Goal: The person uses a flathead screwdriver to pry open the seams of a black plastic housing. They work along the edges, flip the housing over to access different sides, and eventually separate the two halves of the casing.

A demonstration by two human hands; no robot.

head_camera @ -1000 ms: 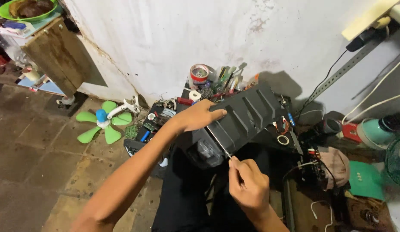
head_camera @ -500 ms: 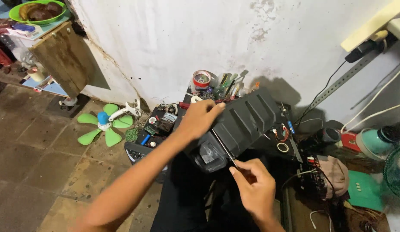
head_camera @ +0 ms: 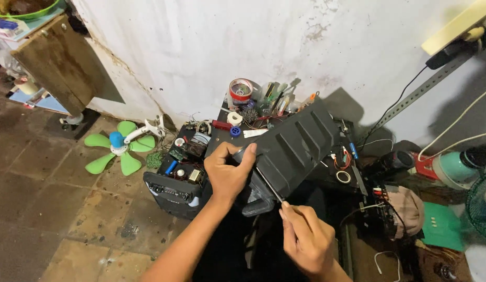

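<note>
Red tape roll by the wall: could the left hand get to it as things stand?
Probably yes. The left hand grips the black ribbed casing; the red tape roll stands beyond it, with only low clutter between.

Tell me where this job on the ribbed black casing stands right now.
Done: the ribbed black casing is propped up on the cluttered bench. In hand: the left hand steadies its lower edge while the right hand works a thin screwdriver into it. Left: the casing looks closed; no removed screws can be made out.

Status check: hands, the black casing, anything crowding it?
Left hand grips black ribbed casing. Right hand holds thin screwdriver against it. Open speaker box close beside.
</note>
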